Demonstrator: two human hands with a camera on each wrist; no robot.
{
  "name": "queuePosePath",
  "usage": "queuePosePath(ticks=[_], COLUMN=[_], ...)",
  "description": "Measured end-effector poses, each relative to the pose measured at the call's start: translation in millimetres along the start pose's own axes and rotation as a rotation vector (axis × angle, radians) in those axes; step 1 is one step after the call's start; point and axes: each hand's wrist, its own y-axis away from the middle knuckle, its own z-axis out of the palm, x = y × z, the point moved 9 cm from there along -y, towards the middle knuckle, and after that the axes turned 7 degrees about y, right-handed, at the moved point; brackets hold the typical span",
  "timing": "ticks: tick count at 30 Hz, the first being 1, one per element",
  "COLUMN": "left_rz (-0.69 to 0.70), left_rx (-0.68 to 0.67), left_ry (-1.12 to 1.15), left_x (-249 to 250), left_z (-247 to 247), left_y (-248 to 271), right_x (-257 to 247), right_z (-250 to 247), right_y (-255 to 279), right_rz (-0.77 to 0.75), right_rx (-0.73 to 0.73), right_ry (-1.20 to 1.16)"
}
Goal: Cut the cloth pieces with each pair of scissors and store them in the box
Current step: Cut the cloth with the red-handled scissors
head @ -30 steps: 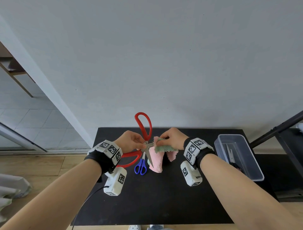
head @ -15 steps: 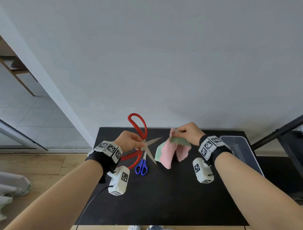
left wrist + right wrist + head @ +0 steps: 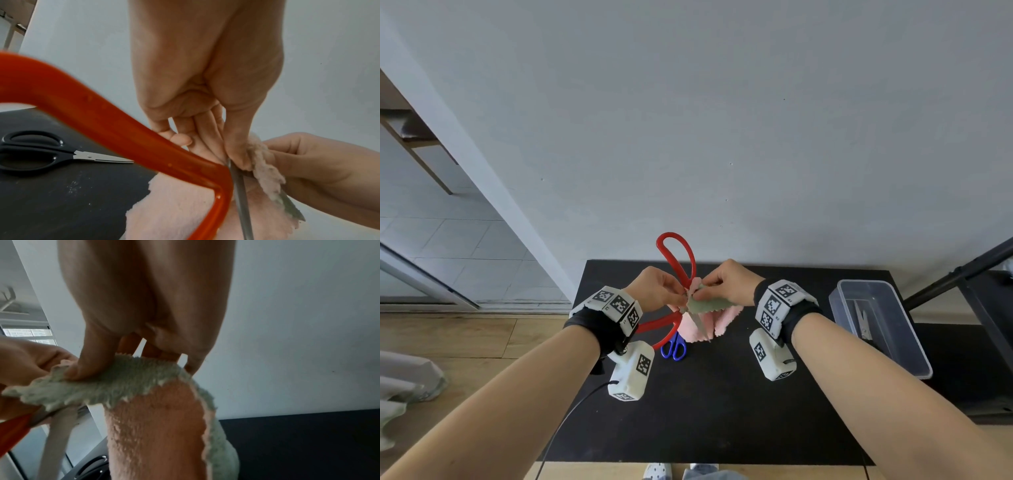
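The big scissors (image 3: pixel 675 270) have bright red handles and grey steel blades. The cloth (image 3: pixel 705 315) is pale pink on one face and muted green on the other. Small scissors (image 3: pixel 674 348) with blue handles lie on the black surface (image 3: pixel 722 411); another pair (image 3: pixel 37 151) has black handles. The box (image 3: pixel 876 325) is clear plastic. White wrist bands (image 3: pixel 616 305) carry black-and-white square markers

Four pairs of scissors (image 3: pixel 676 274), one cloth (image 3: pixel 705 303), one box (image 3: pixel 914 356), perhaps more hidden.
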Motion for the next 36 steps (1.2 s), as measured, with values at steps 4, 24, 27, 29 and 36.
queuePosePath(ticks=[4,24,27,29,36], left_rz=[0.006,0.0,-0.004,-0.012,-0.075], left_rx=[0.031,0.016,0.025,0.048,0.122], left_ry=[0.012,-0.006,0.011,0.01,0.083], left_x=[-1,-11,-12,-18,-44], left_z=[-3,-5,-6,-11,-32], left_y=[-1,6,6,6,12], right_x=[-5,19,25,35,72], right_z=[3,-9,-12,-21,-52], right_y=[-3,2,4,6,17], right_rz=[-0.004,0.045,0.057,0.089,0.157], right_rx=[0.008,0.027,0.039,0.07,0.218], right_ry=[0.002,0.1,0.088,0.092,0.043])
